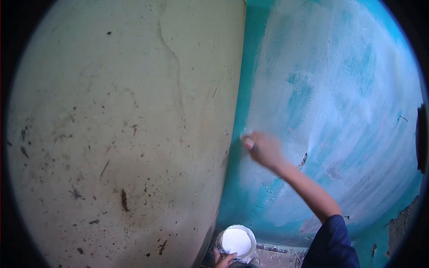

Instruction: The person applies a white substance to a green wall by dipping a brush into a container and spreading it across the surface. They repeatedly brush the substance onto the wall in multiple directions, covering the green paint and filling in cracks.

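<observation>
Head view: brush (247, 143) sits in the right hand (264, 149), fingers closed round the handle, only the pale tip poking out on the thumb side. It's blurred, so bristles can't be made out. The tip touches the teal wall (348, 89) just beside the corner (237, 111) where it meets the beige wall (111, 111). The brush points left toward that corner with the hand behind it to the right, the forearm running down-right to a dark blue sleeve (333, 243). The arm looks stretched out and up, probably so the tip can reach the strip along the corner, which reads barer teal than the rest. The teal wall is smeared with thin white streaks across most of its middle. The bucket (255, 241) is low in frame, well below the brush and near the foot of the corner, full of white paint (236, 242). The left hand (225, 260) has its fingers curled over the near rim; it's mostly cut off by the frame edge, but the hold looks closed. The bucket looks kept under the working arm, likely so the paint stays in reach. The beige wall is speckled with dark spots and has a crack (176, 76) running down from the top. A bit of rough floor (281, 257) shows by the bucket, and chipped plaster (402, 223) shows at lower right.
</observation>
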The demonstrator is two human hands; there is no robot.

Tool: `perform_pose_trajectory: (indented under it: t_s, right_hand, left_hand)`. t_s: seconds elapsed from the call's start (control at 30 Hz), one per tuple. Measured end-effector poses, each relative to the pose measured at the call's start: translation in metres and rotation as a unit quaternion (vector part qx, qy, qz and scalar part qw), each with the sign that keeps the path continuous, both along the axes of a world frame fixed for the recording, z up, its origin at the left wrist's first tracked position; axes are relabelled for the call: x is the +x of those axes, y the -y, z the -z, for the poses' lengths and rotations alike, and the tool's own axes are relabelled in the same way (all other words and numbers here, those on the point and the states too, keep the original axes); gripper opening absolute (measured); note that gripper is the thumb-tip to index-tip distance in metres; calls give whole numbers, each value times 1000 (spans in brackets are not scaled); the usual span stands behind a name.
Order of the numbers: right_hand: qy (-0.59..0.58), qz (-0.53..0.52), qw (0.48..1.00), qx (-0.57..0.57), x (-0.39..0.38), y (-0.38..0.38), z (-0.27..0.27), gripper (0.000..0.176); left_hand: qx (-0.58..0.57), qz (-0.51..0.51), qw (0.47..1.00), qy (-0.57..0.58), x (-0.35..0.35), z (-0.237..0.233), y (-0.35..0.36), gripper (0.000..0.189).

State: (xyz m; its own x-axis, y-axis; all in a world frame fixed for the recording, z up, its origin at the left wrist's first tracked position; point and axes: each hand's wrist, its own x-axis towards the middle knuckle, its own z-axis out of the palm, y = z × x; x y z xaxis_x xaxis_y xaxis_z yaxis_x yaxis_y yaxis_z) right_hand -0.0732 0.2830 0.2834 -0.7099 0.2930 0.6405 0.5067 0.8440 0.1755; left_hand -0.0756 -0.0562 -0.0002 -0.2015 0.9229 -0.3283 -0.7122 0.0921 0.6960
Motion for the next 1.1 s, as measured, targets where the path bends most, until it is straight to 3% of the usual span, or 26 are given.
perform_pose_trajectory:
  t_s: [0.07, 0.13, 0.23, 0.3, 0.4, 0.5, 0.57, 0.6, 0.67, 0.77, 0.9, 0.93, 1.0, 1.1]
  right_hand:
    - [-101, -9, 990, 97, -2, 0, -60, 20]
    - [-141, -15, 974, 177, -1, 11, -96, 29]
    - [-150, -8, 954, 258, -3, 9, -87, 32]
    - [-81, 30, 944, 318, -5, 3, -37, 35]
    - [-2, -18, 966, 258, -6, 1, 74, 41]
    - [53, -33, 970, 235, 1, 15, 147, 39]
    - [113, -48, 988, 94, 2, 10, 186, 35]
    - [79, -61, 992, 78, 1, 7, 192, 29]
    - [59, -49, 996, 49, 1, 4, 165, 28]
    - [-19, -24, 999, -14, 2, 0, 80, 31]
    - [-142, 2, 984, 107, -2, 8, -27, 36]
    - [-141, 2, 984, 105, -5, 9, -30, 36]
    - [-175, 5, 950, 257, -10, 10, -30, 28]
    - [-72, 43, 957, 277, -7, 7, 46, 35]
  left_hand:
    - [-129, -30, 991, 20, 4, -23, -9, 40]
    - [-126, -23, 991, 31, 6, -20, -8, 40]
    - [-118, -27, 992, 37, 9, -20, -5, 39]
    - [-112, -37, 992, 32, 10, -19, -5, 40]
    - [-138, -56, 989, 26, 12, -12, -6, 41]
    - [-131, -18, 990, 38, 8, -8, -3, 42]
    - [-158, 12, 987, 6, 6, -9, -3, 43]
    - [-160, 11, 987, 5, 6, -3, -1, 43]
    - [-128, -17, 992, -10, 8, 14, 1, 48]
    - [-148, -17, 989, 10, 7, 4, -2, 56]
    - [-108, -40, 993, 13, 8, -4, 1, 66]
    - [-133, -30, 990, 33, 8, -1, -1, 64]
    - [-160, -19, 985, 52, 9, -5, -3, 63]
    - [-196, -26, 979, 39, 7, -18, -5, 63]
